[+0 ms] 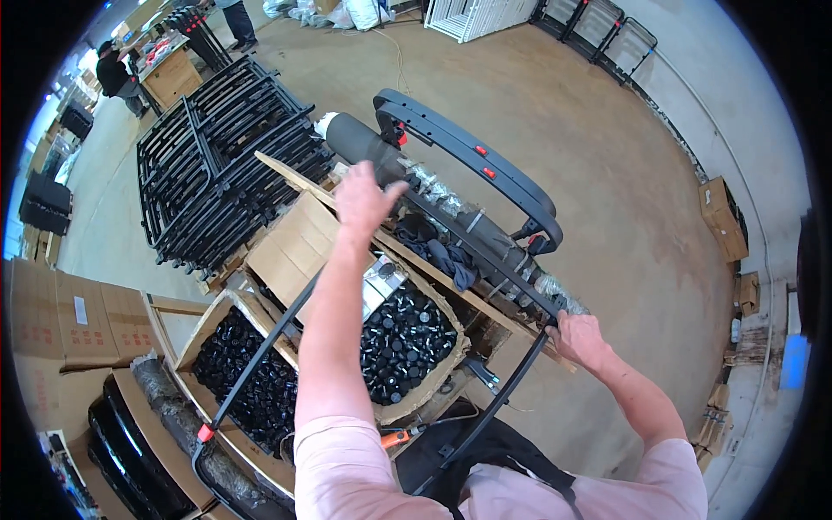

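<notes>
- Your right hand (579, 336) is closing its fingers around the corner of a black tubular frame (407, 260), where the far crossbar meets the right side tube. A grip at the corner lets one hand steady both tubes at once.
- Your left hand (364, 198) is reaching out at full arm's length toward the far left part of the same frame. Its fingers are bent loosely; whether they are clasping the tube or only resting on it cannot be told from this view, since the hand covers the contact point.
- The frame is running from the far crossbar under your hands back toward your body, its side tubes passing over the open boxes. A red clip (205, 432) is sitting on the left tube near its lower end.
- Below your left arm, two open cardboard boxes (286, 251) are holding heaps of small black knobs (407, 338), kept within arm's reach of the frame.
- Beyond your hands, a dark grey curved handle bar (468, 152) with red buttons is lying across rolled black cushions (364, 143) and plastic-wrapped parts on a wooden pallet.
- To the far left, a stack of black metal frames (217, 165) is resting on the concrete floor (607, 173), laid flat so the pieces nest.
- An orange-handled tool (394, 438) is lying just in front of your chest.
- Another person (117, 78) is working at a table well apart, at the upper left.
</notes>
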Motion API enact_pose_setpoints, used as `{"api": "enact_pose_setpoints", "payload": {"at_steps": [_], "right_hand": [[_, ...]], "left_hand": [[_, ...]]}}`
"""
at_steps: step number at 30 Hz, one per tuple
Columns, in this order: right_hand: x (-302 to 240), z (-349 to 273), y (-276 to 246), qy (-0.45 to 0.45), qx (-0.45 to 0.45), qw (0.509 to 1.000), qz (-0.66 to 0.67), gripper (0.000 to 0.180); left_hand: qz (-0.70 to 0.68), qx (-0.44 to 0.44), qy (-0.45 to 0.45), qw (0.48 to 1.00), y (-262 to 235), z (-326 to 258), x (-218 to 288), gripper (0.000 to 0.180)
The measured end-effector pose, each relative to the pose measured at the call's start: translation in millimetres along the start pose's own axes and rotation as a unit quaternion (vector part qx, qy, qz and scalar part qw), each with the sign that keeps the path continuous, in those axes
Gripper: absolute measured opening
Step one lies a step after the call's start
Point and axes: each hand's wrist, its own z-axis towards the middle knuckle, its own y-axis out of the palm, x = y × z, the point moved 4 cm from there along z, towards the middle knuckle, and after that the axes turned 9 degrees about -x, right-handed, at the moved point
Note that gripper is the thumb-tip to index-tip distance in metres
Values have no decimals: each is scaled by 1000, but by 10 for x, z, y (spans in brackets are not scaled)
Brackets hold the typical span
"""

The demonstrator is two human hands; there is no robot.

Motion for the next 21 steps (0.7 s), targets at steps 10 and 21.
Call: {"api": "enact_pose_setpoints", "payload": {"at_steps": [10,21], "right_hand": [[14,101,-36,-34,-13,999,-20,39],[-2234,2253,-1605,-392,344,846,-108,17]], "left_hand": [[-80,123,-199,969,-667,-1205,-1414,38],[-151,-66,-166,972,-930,-5781,23,17]]}}
